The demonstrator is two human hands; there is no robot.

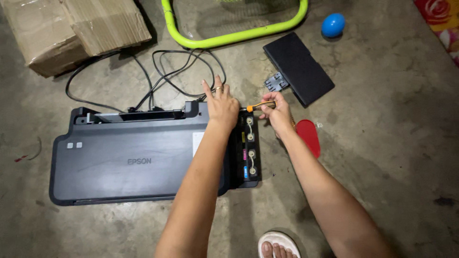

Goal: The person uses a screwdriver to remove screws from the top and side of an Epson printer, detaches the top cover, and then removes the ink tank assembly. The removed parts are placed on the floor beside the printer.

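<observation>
A dark grey printer (129, 162) lies flat on the concrete floor. Its ink tank unit (248, 153) sits at the right end, showing white caps and coloured labels. My left hand (221, 106) rests palm down on the printer's back right corner, fingers spread, a ring on one finger. My right hand (277, 112) grips a screwdriver with an orange and black handle (260, 106), held level with its tip pointing left at the top of the ink tank unit.
A black printer tray (299, 69) lies behind my right hand. Black cables (158, 76) loop behind the printer. A red flat object (308, 136) lies under my right wrist. Cardboard box (71, 28), green hoop (229, 38), blue ball (333, 25), my sandalled foot (277, 246).
</observation>
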